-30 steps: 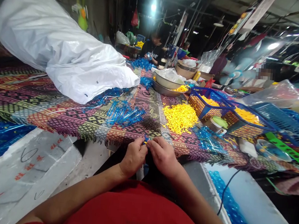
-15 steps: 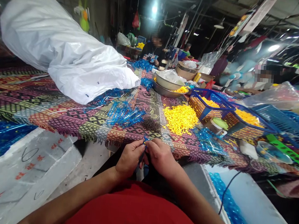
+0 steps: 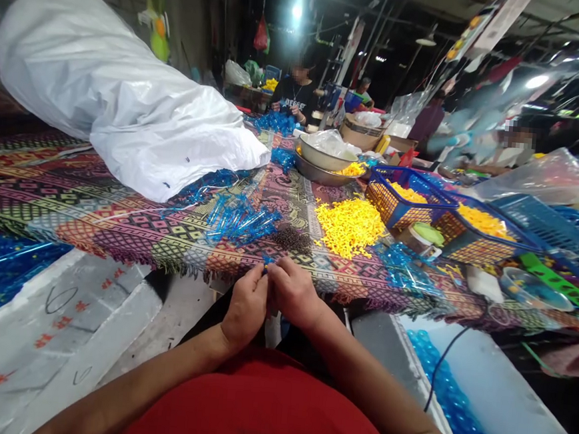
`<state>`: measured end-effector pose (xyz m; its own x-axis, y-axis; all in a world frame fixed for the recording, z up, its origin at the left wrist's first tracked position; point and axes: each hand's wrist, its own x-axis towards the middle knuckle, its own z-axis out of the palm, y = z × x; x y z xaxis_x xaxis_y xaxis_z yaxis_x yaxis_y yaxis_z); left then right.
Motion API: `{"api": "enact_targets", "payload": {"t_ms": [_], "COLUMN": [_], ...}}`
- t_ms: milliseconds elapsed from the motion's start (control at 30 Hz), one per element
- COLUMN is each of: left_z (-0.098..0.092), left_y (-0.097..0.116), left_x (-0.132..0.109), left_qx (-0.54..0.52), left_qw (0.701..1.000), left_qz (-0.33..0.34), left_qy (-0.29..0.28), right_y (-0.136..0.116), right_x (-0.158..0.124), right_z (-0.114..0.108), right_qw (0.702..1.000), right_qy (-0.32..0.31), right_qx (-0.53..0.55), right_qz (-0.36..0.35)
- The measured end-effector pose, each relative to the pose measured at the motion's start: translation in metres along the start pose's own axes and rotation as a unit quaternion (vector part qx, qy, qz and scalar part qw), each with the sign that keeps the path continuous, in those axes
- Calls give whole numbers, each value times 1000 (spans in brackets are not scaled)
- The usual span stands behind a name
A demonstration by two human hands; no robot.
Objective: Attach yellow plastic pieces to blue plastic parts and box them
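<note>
My left hand (image 3: pixel 245 304) and my right hand (image 3: pixel 291 291) meet at the near edge of the patterned tablecloth (image 3: pixel 94 212), fingers pinched together on a small blue plastic piece (image 3: pixel 266 261) between the fingertips. Just beyond them lie a spread of blue plastic pieces (image 3: pixel 239 218), a small dark pile (image 3: pixel 292 238) and a heap of yellow plastic pieces (image 3: pixel 349 225).
A big white sack (image 3: pixel 114 89) lies at the left. Blue baskets (image 3: pixel 411 203) with yellow pieces and metal bowls (image 3: pixel 324 163) stand at the right and back. Other people work at the far end. A blue-filled bag (image 3: pixel 450 403) sits below at the right.
Both hands have shifted slightly left and toward the table edge, still pinched together on the small blue piece.
</note>
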<state>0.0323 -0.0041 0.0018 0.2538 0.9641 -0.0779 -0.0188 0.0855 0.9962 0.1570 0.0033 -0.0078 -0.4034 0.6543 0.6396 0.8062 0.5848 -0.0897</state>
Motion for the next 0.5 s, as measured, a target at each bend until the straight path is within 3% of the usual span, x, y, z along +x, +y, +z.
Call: {"api": "enact_targets", "payload": {"t_ms": [200,500], "left_z": [3,2], "left_y": [-6,-6], "left_x": [6,5], "left_qx": [-115,-40], "left_qw": [988,994], "left_qz": [-39,-23], "left_qy": [-98,-99], "right_y": [5,9], "right_x": [-14,-17], "right_z": [-10,-18], "right_qw": [992,980], "right_qy": [1,5], "right_qx": [110,178], "right_qz": [69,85]}}
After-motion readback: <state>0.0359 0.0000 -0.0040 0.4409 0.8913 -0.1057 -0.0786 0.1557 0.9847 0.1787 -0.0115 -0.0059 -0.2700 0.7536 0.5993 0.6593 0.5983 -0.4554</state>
